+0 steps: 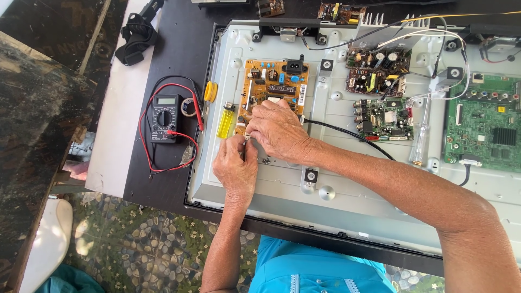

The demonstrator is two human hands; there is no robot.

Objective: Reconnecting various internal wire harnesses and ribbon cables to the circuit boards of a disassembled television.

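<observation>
Two bare hands are meeting at the lower left corner of the orange-brown power circuit board (274,89) that is lying on the grey metal back panel of the opened flat screen (271,184). From the head view, we are watching the left hand (235,169) pinching something small and pale between thumb and fingertip, too tiny for us to name, while the right hand (278,130) is resting curled over the board's lower edge; we cannot tell whether its fingers are gripping anything.

We are judging several risks. That right hand is lying on bare components, so a slip could be bending a part or cracking a solder joint. The little pinched piece could be dropping onto the panel and rolling out of sight. Just beside the left hand, a yellow translucent lighter (226,122) is lying at the panel's edge, where a nudge could knock it off. Near it on the dark counter (179,54), the black multimeter with red and black leads (164,118) is trailing loops that a forearm could snag. A thin black cable (353,134) is running under the right wrist and could be tugged.
</observation>
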